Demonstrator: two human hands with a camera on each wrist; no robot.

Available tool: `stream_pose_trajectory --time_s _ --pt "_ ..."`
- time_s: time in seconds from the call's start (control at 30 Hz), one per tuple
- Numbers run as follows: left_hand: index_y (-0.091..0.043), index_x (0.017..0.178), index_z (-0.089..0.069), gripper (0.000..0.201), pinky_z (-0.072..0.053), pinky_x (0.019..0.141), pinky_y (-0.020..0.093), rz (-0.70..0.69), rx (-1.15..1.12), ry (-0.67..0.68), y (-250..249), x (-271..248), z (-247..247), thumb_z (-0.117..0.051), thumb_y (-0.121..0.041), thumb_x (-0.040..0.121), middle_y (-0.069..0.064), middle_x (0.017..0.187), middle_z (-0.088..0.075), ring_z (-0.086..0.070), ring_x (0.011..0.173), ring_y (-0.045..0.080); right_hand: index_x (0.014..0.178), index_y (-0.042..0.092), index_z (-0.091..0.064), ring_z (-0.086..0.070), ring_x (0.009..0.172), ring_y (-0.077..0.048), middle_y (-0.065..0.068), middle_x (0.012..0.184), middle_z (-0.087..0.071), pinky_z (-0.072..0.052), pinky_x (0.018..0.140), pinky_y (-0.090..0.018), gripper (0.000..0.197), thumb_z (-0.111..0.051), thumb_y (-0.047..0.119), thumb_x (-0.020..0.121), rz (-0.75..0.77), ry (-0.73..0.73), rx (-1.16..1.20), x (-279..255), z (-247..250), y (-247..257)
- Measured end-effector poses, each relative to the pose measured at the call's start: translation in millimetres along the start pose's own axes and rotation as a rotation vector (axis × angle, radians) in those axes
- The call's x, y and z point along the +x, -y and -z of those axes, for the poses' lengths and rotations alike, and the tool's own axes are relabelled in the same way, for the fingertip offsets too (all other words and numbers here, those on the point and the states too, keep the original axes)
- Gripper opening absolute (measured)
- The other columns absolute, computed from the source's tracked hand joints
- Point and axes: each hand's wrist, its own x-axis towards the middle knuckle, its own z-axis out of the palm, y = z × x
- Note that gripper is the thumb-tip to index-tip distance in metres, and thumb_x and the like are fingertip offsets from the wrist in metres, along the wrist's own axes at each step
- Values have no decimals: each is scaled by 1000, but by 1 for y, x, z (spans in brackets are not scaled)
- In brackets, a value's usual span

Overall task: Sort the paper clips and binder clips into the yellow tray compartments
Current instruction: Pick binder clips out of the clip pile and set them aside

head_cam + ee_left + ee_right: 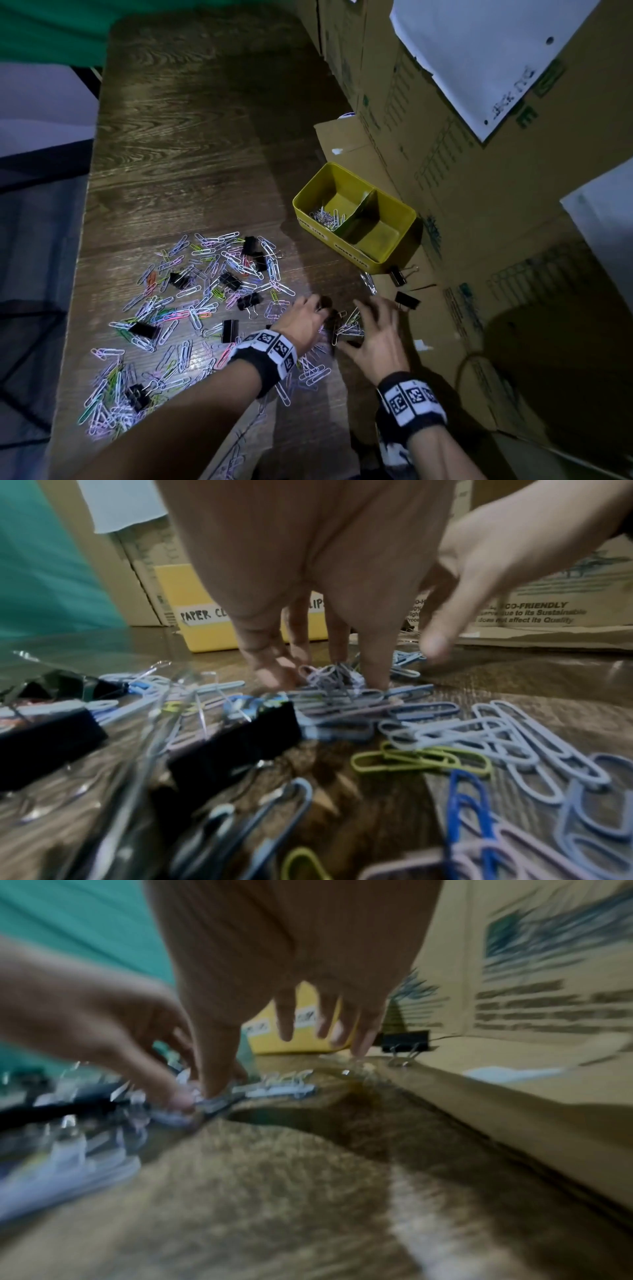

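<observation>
Coloured paper clips [191, 308] and black binder clips [230, 281] lie scattered over the wooden table [178, 144]. The yellow tray [394, 209] stands at the right, with a few paper clips [325, 217] in its left compartment; the right compartment looks bare. Both hands meet over a small bunch of paper clips [349, 325] in front of the tray. My left hand [325, 311] pinches this bunch [329, 674] between thumb and fingertips. My right hand [363, 318] is spread beside it, with its thumb [214, 1088] down on the clips.
Stacked cardboard boxes [479, 171] wall off the right side, and a flat cardboard flap [431, 329] lies under the tray's corner. Two binder clips [397, 275] [407, 299] rest on that flap. Green cloth [51, 31] hangs at the far left.
</observation>
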Motion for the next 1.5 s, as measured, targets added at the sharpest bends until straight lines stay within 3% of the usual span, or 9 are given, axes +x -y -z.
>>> stream_pose_trajectory --time_s 0.1,0.23,0.4,0.6,0.7,0.9,1.0,1.27,1.5 --pt "-16 132 -47 45 -39 102 42 -4 -95 -10 -2 -1 4 -59 -20 88 9 135 -40 -46 119 31 139 26 -39 -33 127 -26 -5 143 -31 -40 103 -39 72 -72 36 76 41 188 -10 9 -4 5" --pt "-23 123 -56 40 -52 88 32 102 -351 -59 2 -4 1 -60 -9 86 8 122 -60 -62 101 21 124 16 -53 -54 98 -18 -5 126 -48 -44 87 -32 36 -59 25 89 -31 337 71 23 -2 12" --pt "-18 110 -66 30 -47 82 16 134 -479 -169 11 -9 5 -70 -14 80 1 113 -68 -64 96 13 116 12 -59 -52 111 -33 -14 122 -55 -44 89 -39 28 -46 24 95 40 352 -51 24 -8 11" --pt "-11 82 -73 13 -54 67 29 285 -888 -192 19 -19 16 -78 -10 70 8 86 -73 -62 63 11 104 5 -64 -59 97 -29 -12 108 -59 -42 76 -29 24 -46 19 97 113 278 66 19 -2 5" --pt "-12 80 -70 12 -53 76 32 326 -1079 -130 29 -23 20 -77 -13 70 5 83 -72 -66 76 18 98 5 -66 -60 87 -21 -7 104 -62 -44 74 -25 21 -52 20 95 151 235 144 20 6 0" --pt "-7 80 -70 17 -51 74 30 217 -1364 -121 47 -32 47 -77 -6 65 3 72 -70 -64 69 16 106 9 -66 -59 87 -17 -2 102 -63 -48 75 -23 24 -56 27 93 172 97 281 23 27 7" --pt "-7 80 -70 17 -50 63 27 136 -1393 -184 54 -28 80 -76 -4 64 5 71 -70 -60 61 14 89 18 -67 -59 76 -11 6 87 -63 -43 62 -19 15 -57 30 91 176 -23 371 32 46 23" --pt "-3 83 -64 19 -53 51 20 28 -1699 -488 55 25 179 -61 13 74 1 60 -68 -63 51 9 71 35 -66 -70 72 -11 6 72 -72 -57 74 -40 12 -67 33 83 -21 -388 878 94 110 81" --pt "-3 85 -70 9 -50 46 17 292 -1327 -504 68 93 173 -69 1 77 -3 57 -68 -61 46 5 96 19 -68 -63 95 -26 -5 93 -70 -55 80 -44 16 -64 30 85 -48 -265 524 184 125 89"
